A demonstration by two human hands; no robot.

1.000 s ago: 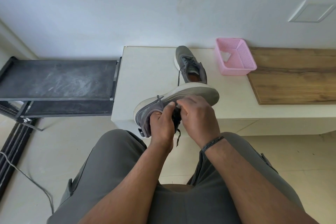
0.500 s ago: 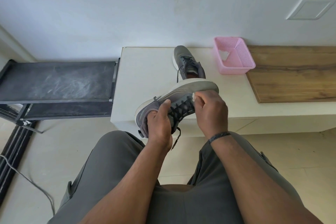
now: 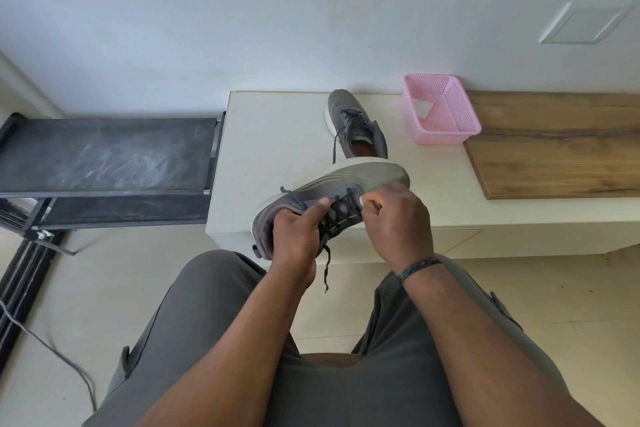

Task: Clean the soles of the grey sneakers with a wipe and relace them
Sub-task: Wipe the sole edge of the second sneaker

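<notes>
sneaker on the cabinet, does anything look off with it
Its lace is loose, trailing off the sneaker on the cabinet onto the cabinet top, untied. Otherwise it stands upright and looks undamaged.

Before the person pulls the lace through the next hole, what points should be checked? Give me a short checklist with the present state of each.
1. Sneaker held firmly: ok. The left hand grips the held sneaker at its heel side.
2. Lace in the fingers: cannot tell. The right hand is curled at the laces, but its fingertips are hidden.
3. Loose lace end free: ok. It hangs below the sneaker, touching nothing.
4. Holes all threaded: cannot tell, too small.
5. Second sneaker within reach: ok. It stands on the white bench.
6. Wipe put away: ok. A white wipe lies in the pink basket.
</notes>
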